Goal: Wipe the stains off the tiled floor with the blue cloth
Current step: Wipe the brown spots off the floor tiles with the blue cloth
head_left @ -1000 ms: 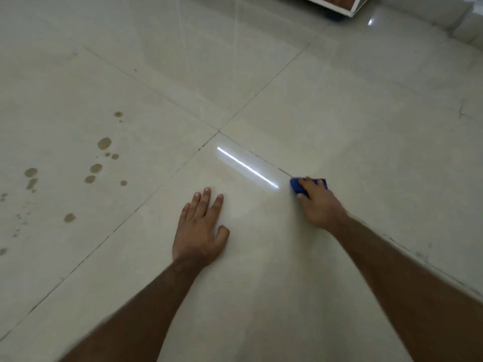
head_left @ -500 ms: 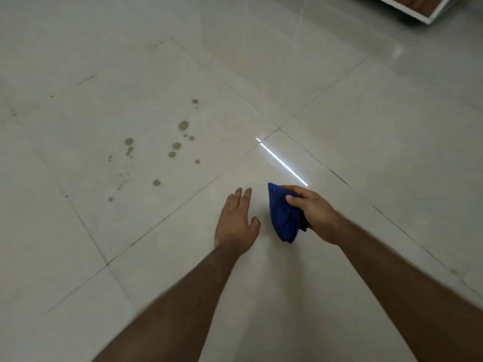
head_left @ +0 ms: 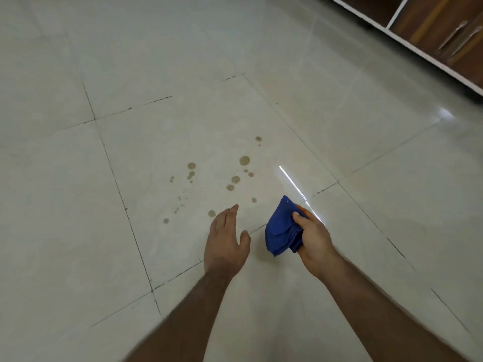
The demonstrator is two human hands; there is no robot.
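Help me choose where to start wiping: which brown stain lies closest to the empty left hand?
The stain just left of the left hand's fingertips; the other spots lie farther up the tile.

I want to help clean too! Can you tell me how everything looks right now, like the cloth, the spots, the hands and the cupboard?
blue cloth: bunched up, held off the floor.
right hand: fingers closed on the cloth.
left hand: open, holding nothing, fingers together.
stains: brown drops, not yet wiped.
tiled floor: glossy, reflecting light.
cabinet: doors shut.
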